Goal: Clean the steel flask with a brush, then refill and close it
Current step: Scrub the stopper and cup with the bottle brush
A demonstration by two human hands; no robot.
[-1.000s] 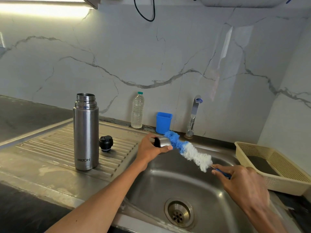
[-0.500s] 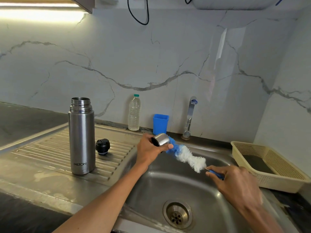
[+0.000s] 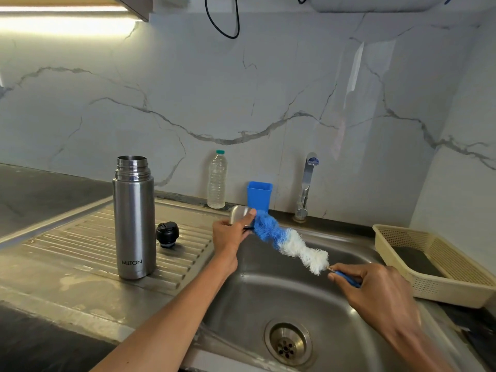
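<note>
The steel flask (image 3: 134,218) stands upright and uncapped on the ribbed drainboard (image 3: 67,237). Its black stopper (image 3: 167,234) lies just to its right. My left hand (image 3: 230,232) grips the flask's small steel cup lid (image 3: 239,214) over the sink's left edge. A blue-and-white bottle brush (image 3: 290,244) has its blue tip inside the cup. My right hand (image 3: 375,294) holds the brush by its blue handle (image 3: 347,279) above the basin.
The steel sink (image 3: 308,299) with its drain (image 3: 287,342) lies below both hands. At the back wall stand a clear plastic water bottle (image 3: 217,179), a blue cup (image 3: 259,196) and the tap (image 3: 306,186). A cream basket (image 3: 440,267) sits at the right.
The brush slid deeper into the cup and has now come partly back out. Both hands stay over the sink. The view shifted slightly.
</note>
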